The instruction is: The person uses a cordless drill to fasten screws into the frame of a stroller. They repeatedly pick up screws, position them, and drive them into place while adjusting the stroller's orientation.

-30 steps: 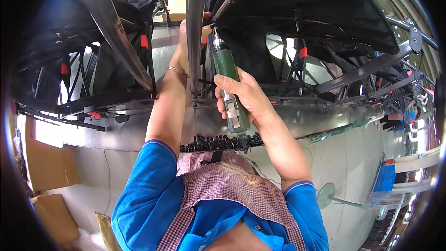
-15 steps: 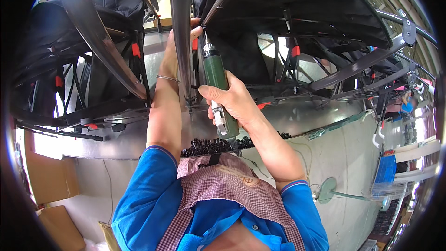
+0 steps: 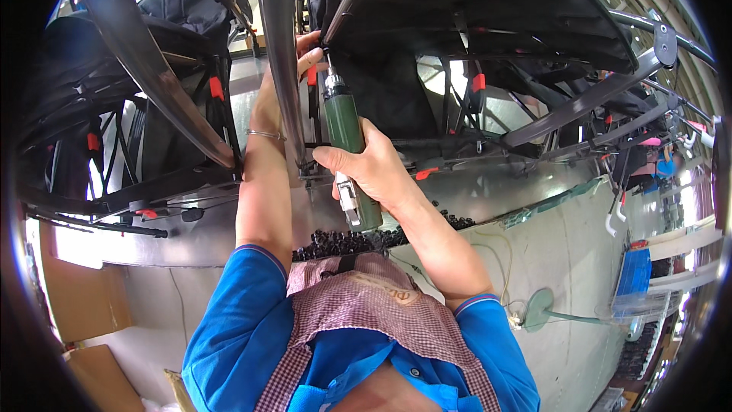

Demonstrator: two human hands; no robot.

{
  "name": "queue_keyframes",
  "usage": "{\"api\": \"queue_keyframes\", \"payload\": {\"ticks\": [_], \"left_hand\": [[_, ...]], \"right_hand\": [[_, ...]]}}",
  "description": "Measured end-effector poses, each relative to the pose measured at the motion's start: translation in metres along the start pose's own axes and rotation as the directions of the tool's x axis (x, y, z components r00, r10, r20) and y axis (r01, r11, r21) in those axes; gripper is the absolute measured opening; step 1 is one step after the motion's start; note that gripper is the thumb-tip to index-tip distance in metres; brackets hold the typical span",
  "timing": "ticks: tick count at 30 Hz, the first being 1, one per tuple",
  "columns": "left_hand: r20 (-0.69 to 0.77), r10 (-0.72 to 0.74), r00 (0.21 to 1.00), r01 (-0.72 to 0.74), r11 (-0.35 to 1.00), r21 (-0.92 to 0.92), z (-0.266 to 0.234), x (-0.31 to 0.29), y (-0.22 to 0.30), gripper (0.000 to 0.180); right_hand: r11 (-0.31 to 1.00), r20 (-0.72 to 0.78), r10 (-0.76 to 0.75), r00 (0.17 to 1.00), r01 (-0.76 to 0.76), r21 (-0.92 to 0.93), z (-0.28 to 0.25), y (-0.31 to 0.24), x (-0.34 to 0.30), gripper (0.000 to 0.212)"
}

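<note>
My right hand (image 3: 368,164) is wrapped round a green powered screwdriver (image 3: 345,126), its thumb across the body near a silver lever. The screwdriver's tip points away from me, at the lower end of a dark metal tube (image 3: 347,8) on a frame with black fabric (image 3: 488,0). My left hand (image 3: 306,53) reaches behind a thick curved dark tube (image 3: 276,46). Its fingers close on the frame at that tube end, right by the screwdriver's tip. The tube partly hides this hand, and whether a small part sits between the fingers cannot be seen.
A heap of small black parts (image 3: 335,246) lies along the near edge of the metal worktop (image 3: 206,233). Red clips (image 3: 478,82) dot the frames. Cardboard boxes (image 3: 91,297) stand at the left; a green round-based stand (image 3: 540,310) is on the floor at the right.
The view has shifted slightly, so the frames sit a little further left. Both hands stay in place, with the screwdriver's tip still at the tube end.
</note>
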State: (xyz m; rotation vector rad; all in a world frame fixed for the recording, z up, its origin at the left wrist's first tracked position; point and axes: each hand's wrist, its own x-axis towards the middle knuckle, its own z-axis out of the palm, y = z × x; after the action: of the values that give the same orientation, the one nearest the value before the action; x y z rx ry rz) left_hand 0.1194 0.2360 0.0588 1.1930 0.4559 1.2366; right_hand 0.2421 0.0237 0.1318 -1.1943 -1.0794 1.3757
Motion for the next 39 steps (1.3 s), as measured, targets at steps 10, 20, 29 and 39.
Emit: {"api": "queue_keyframes", "payload": {"ticks": [10, 20, 29, 39], "left_hand": [[-0.032, 0.107, 0.994, -0.103, 0.989, 0.109, 0.007, 0.005, 0.001, 0.03], [-0.019, 0.236, 0.972, -0.234, 0.969, 0.08, 0.006, 0.012, -0.009, 0.019], [-0.039, 0.307, 0.951, -0.217, 0.751, 0.623, 0.011, -0.002, -0.006, 0.03], [-0.495, -0.007, 0.869, 0.247, 0.873, 0.421, -0.017, -0.228, -0.069, 0.013]], "right_hand": [[0.999, 0.001, -0.009, 1.0, 0.009, 0.041, 0.004, -0.002, 0.004, 0.063], [0.997, -0.014, -0.033, 0.999, 0.034, 0.067, 0.009, 0.006, 0.015, 0.067], [0.992, 0.043, -0.095, 0.995, 0.091, 0.088, 0.001, 0.01, 0.02, 0.047], [0.993, 0.325, -0.047, 0.944, 0.079, -0.086, -0.123, 0.028, -0.092, 0.093]]}}
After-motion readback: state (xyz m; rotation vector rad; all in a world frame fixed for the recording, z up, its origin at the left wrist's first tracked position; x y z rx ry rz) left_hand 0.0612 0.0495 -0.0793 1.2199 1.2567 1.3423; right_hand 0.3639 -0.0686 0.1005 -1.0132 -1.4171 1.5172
